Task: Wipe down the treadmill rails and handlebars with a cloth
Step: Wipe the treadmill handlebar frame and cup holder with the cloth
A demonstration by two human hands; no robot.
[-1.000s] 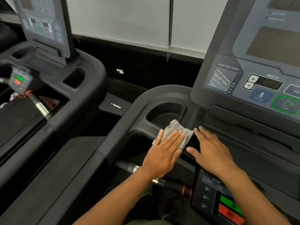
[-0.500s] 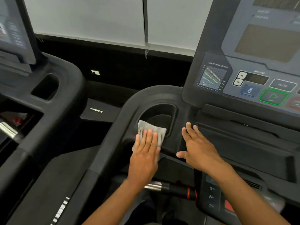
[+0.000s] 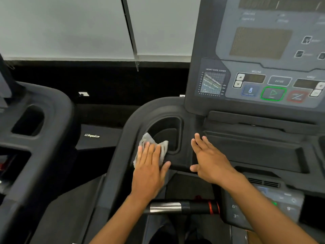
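Presently, the left hand (image 3: 149, 171), fingers straight, presses the grey cloth (image 3: 147, 138) on the treadmill rail (image 3: 123, 147) beside the cup holder (image 3: 168, 131). The right hand (image 3: 211, 161) is spread wide, holding nothing. The console (image 3: 263, 67) reads "HEART RATE ZONES"; the neighbouring base (image 3: 91, 135) reads "impulse".

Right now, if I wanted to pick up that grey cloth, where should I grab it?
Probably pinch the crumpled top edge of the cloth, coming from above on the cup holder side. That edge sticks up free past the fingers of the left hand, which presses flat on the rest of it.
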